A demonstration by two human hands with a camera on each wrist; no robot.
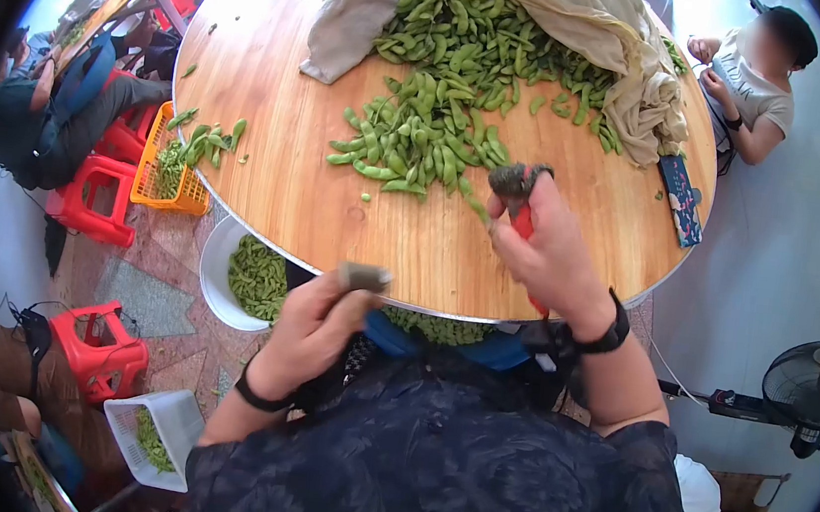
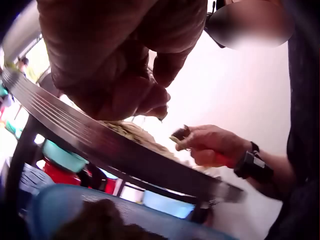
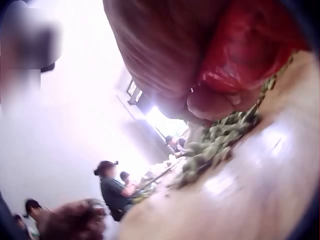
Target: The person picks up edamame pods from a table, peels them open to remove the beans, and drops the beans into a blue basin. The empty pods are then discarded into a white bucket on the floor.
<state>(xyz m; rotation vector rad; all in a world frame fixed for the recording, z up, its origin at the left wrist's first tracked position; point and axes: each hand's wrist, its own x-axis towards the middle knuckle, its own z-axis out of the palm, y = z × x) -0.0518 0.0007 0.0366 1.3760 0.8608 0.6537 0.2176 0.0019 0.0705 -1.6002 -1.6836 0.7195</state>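
In the head view my right hand (image 1: 546, 245) is over the near part of the round table and grips a red-handled tool (image 1: 523, 223). Its working end is hidden by the fingers. A green soybean pod (image 1: 477, 204) shows at these fingertips, beside the pod pile (image 1: 417, 137). Dark covers (image 1: 513, 182) sit on some of the fingers. Blurred at the table's near edge, my left hand (image 1: 307, 330) has loosely bent fingers, with a grey cover (image 1: 365, 278) on one. Nothing shows between the fingers of the left hand (image 2: 115, 65) in the left wrist view.
A beige cloth (image 1: 639, 70) partly covers the pods at the back. At the table's right edge lies a dark patterned box (image 1: 681, 200). Pods fill a white tub (image 1: 218, 276) below. Red stools (image 1: 100, 353), a fan (image 1: 811, 383) and other people surround the table.
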